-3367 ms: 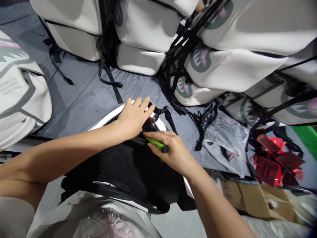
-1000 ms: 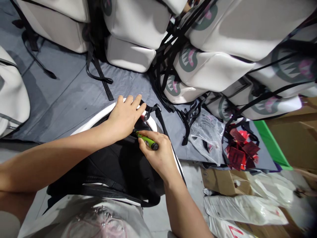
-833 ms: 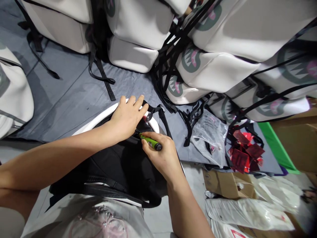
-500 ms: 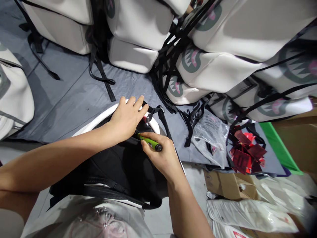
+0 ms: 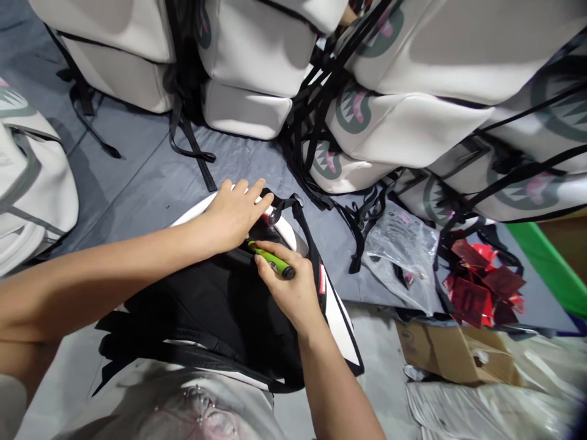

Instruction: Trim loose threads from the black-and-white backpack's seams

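A black-backed backpack with white edges (image 5: 220, 305) lies tilted against the table edge in front of me. My left hand (image 5: 233, 214) rests on its white upper rim, palm down with the fingers stretched. In my right hand (image 5: 288, 278) is a green-handled tool (image 5: 275, 263) with a black end, pointing up and left toward the spot beneath my left palm. Its working tip is hidden there, so its exact kind cannot be made out. Beside my left fingertips are a black strap (image 5: 300, 214) and a small red and dark piece (image 5: 270, 216).
Stacked white backpacks (image 5: 257, 55) with dangling black straps line the back of the grey-covered table (image 5: 137, 177). At the right lie a clear plastic bag (image 5: 403, 256) and a heap of red tags (image 5: 481, 281). Below stands a cardboard box (image 5: 440, 351). Another white backpack (image 5: 39, 177) is at left.
The camera view has shifted slightly. My right hand and the green-handled tool have moved a little up and left, closer to my left hand, which stays on the backpack rim.
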{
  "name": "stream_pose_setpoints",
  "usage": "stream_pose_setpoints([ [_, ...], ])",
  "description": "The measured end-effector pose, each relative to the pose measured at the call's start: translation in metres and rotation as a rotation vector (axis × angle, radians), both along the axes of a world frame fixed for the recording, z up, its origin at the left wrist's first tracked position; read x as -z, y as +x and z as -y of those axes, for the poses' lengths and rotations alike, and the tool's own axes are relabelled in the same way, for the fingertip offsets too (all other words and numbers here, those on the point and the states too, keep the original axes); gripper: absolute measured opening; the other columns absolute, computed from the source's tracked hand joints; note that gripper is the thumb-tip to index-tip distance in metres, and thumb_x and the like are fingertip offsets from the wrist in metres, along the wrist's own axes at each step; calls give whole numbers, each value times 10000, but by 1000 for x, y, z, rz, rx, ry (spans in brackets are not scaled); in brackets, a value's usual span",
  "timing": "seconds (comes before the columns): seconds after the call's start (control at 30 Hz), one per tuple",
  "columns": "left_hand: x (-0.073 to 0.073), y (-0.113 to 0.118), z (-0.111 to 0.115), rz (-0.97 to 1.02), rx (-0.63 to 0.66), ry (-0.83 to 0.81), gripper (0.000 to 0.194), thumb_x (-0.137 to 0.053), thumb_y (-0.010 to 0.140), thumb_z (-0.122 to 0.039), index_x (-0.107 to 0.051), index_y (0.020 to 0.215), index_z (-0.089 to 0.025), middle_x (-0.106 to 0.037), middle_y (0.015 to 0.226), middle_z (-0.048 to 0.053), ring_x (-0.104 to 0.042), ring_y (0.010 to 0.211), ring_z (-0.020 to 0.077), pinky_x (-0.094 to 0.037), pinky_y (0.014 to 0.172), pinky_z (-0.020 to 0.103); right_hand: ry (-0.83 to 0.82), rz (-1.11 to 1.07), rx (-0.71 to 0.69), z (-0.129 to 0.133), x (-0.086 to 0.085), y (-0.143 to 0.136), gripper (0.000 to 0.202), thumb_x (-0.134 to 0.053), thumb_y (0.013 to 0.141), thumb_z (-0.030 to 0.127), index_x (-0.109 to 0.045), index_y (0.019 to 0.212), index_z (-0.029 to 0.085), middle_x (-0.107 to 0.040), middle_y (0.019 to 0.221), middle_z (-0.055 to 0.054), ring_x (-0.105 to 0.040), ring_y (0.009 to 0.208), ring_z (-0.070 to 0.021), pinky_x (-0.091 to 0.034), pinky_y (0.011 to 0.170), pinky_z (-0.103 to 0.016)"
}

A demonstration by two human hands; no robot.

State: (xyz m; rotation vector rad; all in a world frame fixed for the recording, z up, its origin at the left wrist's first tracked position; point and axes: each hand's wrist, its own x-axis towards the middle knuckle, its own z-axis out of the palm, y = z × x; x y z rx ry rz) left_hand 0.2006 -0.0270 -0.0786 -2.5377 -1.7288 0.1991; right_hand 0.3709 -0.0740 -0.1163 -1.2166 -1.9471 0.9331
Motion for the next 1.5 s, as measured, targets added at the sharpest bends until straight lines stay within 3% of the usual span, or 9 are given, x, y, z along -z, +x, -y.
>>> stream_pose_setpoints([
  [0.13,-21,-7,-5,-67,15,-219,1073,-801,731,-326,-155,1585,-265,-85,1670,142,-300,1429,387,-406,1055,481,58,-14,47,4,1,-4,191,-627,876,237,-736,1032,256,-775,1046,-15,-719,953,-246,-510,916,-401],
  [0.23,-33,-14,-1,-92,-138,-297,1265,-857,670,-351,20,1582,-361,72,1675,125,-226,1462,439,-449,1022,494,82,3,36,9,0,-5,201,-639,881,230,-733,1057,255,-777,1039,-18,-725,895,-241,-504,900,-403],
  [0.37,-33,-23,7,-99,-240,-302,1336,-851,679,-432,164,1547,-395,-56,1659,166,-460,1308,425,-511,935,455,136,35,22,12,2,-9,198,-655,884,204,-732,1064,235,-781,1006,-32,-724,847,-234,-496,890,-405],
  [0.5,-24,-21,14,-115,-250,-228,1377,-848,678,-436,221,1539,-338,-228,1581,191,-494,1242,390,-527,892,409,167,81,26,12,8,-15,196,-669,874,197,-741,1054,221,-782,929,-40,-721,799,-235,-504,852,-395],
  [0.8,-20,-14,17,-161,-239,-208,1307,-794,720,-250,215,1550,-275,-352,1474,202,-517,1181,350,-509,906,400,117,-60,-25,6,15,-22,207,-664,861,179,-749,1047,214,-784,926,-41,-730,817,-240,-534,810,-354],
  [0.97,-27,-26,17,-75,-163,-288,1118,-651,808,-182,165,1565,-291,-243,1574,185,-500,1268,333,-487,949,379,93,-112,-38,8,13,-18,214,-641,872,222,-747,1057,213,-778,911,-47,-719,791,-243,-538,783,-358],
  [1.1,-32,-36,16,26,-118,-356,1112,-632,788,-144,148,1564,-309,-159,1627,155,-445,1359,298,-453,1018,346,77,-126,-42,11,10,-16,225,-635,874,248,-746,1067,218,-772,896,-47,-709,775,-240,-538,790,-365],
  [1.33,-35,-43,15,153,-148,-437,1148,-596,732,-77,158,1554,-349,51,1675,123,-322,1472,288,-409,1099,349,36,-112,-28,13,6,-16,237,-621,872,261,-746,1071,229,-764,896,-58,-708,801,-253,-543,796,-374],
  [1.5,-28,-46,16,204,-203,-426,1131,-582,765,-70,179,1549,-364,152,1667,91,-297,1491,275,-378,1139,347,-20,-177,-84,7,2,-29,213,-623,864,265,-750,1033,245,-774,957,-33,-721,847,-236,-537,791,-329],
])
